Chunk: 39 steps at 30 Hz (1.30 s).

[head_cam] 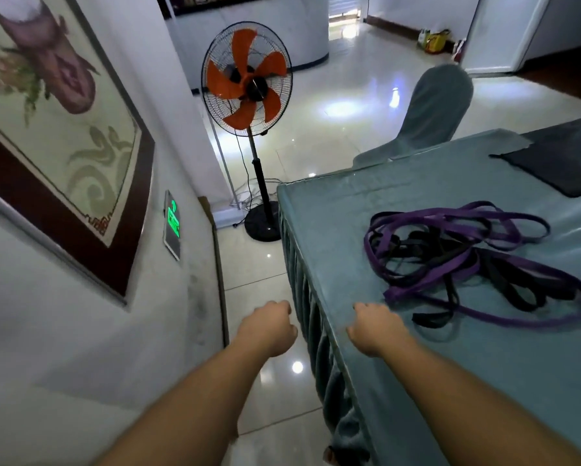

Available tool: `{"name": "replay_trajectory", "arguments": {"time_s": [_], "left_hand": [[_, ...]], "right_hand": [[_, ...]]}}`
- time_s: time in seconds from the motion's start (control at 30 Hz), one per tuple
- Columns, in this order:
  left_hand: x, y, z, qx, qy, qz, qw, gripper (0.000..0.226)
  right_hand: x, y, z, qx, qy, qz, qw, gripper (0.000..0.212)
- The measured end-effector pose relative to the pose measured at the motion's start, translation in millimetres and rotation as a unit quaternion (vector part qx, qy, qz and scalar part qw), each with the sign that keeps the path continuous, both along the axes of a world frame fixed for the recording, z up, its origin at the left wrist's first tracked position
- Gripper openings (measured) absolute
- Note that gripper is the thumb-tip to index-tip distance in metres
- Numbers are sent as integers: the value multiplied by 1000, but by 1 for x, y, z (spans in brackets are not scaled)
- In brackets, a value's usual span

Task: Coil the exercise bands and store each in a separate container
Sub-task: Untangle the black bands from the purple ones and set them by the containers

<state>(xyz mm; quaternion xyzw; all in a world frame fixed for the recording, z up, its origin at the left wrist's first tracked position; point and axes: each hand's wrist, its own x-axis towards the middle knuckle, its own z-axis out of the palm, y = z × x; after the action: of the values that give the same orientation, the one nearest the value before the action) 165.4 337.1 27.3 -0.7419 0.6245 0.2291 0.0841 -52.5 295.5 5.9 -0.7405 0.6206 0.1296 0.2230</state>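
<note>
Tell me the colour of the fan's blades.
Orange; the fan blades sit behind a black wire guard, seen in the head view.

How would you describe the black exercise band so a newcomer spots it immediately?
Start at the table draped in teal-grey cloth filling the right side. Near its front edge lies a tangled heap of flat rubber loops. The black exercise band is the narrower, darker strap running under and through the wider purple exercise band.

black mat: cut by right edge | left hand, right hand: fingers curled under, hidden
</note>
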Motion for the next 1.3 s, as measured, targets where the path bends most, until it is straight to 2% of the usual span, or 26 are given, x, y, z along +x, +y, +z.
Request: {"name": "replay_trajectory", "arguments": {"time_s": [0.17, 0.3, 0.5, 0.6, 0.73, 0.93, 0.97, 1.07, 1.1, 1.2, 1.3], "left_hand": [[-30, -62, -2, 19, -2, -70, 997, 41], [-53, -109, -15, 31, 2, -136, 990, 45], [-89, -185, -43, 54, 17, -252, 966, 50], [-104, -219, -55, 76, 28, -313, 946, 48], [-118, -248, -72, 108, 48, -383, 916, 46], [-124, -265, -90, 152, 45, -449, 879, 32], [-123, -266, -92, 154, 47, -456, 875, 29], [-125, -268, -92, 167, 63, -471, 864, 29], [-127, -269, -91, 169, 70, -474, 862, 30], [-145, -268, -79, 176, 112, -462, 862, 32], [-175, -260, -65, 178, 156, -434, 869, 32]], "right_hand": [[-30, -23, -19, 37, 1, -55, 998, 47], [-59, -37, -33, 58, 0, -132, 990, 46], [-94, -58, -45, 72, -12, -278, 958, 49], [-102, -66, -49, 77, -36, -385, 919, 49], [-103, -76, -56, 66, -92, -530, 841, 55], [-90, -84, -83, 36, -217, -712, 667, 64], [-88, -84, -88, 35, -226, -722, 653, 62], [-82, -83, -92, 38, -246, -721, 647, 23], [-81, -82, -90, 32, -256, -719, 646, 18], [-81, -74, -75, -13, -280, -721, 634, 13], [-83, -58, -51, -69, -312, -715, 622, 17]]}}
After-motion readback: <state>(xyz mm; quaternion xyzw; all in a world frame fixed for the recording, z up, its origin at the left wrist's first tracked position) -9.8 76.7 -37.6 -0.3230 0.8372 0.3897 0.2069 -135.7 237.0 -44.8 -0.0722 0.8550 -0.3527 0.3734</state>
